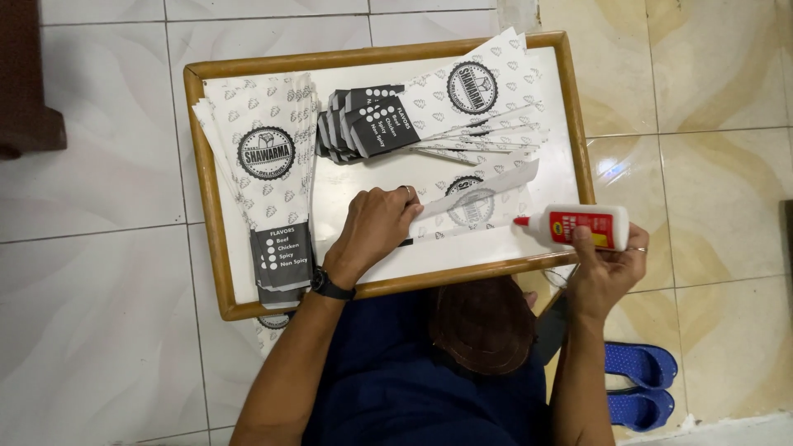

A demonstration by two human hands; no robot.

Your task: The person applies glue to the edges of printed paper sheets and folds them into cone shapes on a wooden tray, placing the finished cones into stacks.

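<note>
Two hands work at the wood-framed counter (206, 165): left hand (373, 227) pressed flat pinning the thin, floppy paper wrapper (479, 198), right hand (607, 268) gripping the light, rigid glue bottle (578, 227) around its body.

Matt paper sheet (475, 198) – glossy plastic glue bottle (582, 226) (wood-rimmed tray (201, 165)).

Glossy white and cream marbled floor tiles (99, 330) reflect a bright light at the right; dark brown wooden furniture (25, 83) stands at the upper-left edge.

Blue sandals (640, 384) on tiled floor (99, 314); dark wooden furniture (25, 91) top left.
</note>
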